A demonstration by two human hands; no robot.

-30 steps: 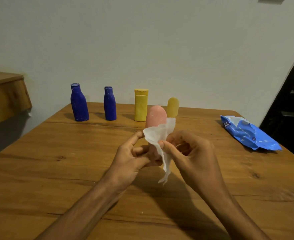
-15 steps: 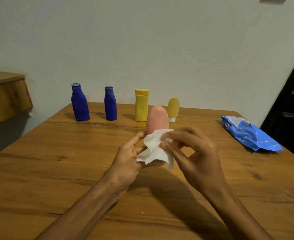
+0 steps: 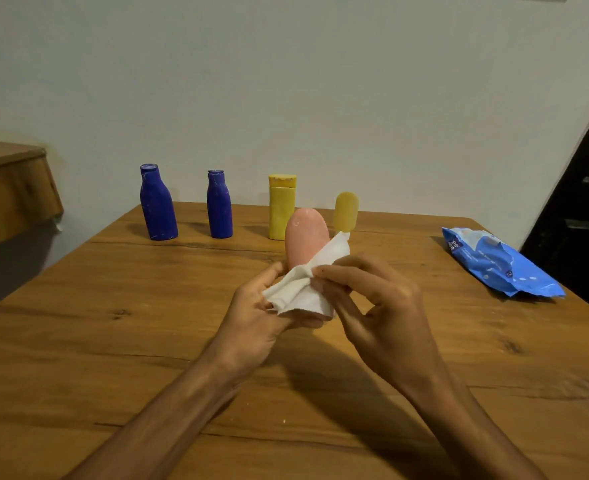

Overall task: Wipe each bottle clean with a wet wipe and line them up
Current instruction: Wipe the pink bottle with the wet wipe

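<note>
Your left hand (image 3: 261, 317) grips the base of the pink bottle (image 3: 305, 237), held above the table (image 3: 113, 341), long axis upright, rounded end up. Your right hand (image 3: 383, 306), just beside it, pinches the crumpled white wet wipe (image 3: 303, 289) against the smooth plastic. White smears lie above the pinch, so the stroke likely runs upward

A row of four runs along my desk's (image 3: 78, 341) far edge, leftmost bottle (image 3: 158, 209) to rightmost bottle (image 3: 345, 211). Before them, above the desk, a fifth bottle (image 3: 306, 237) stands in my left hand (image 3: 251, 323), the wipe (image 3: 300, 292) across it under my right hand (image 3: 386, 306). The wipes pack (image 3: 500, 268) lies far right.
</note>
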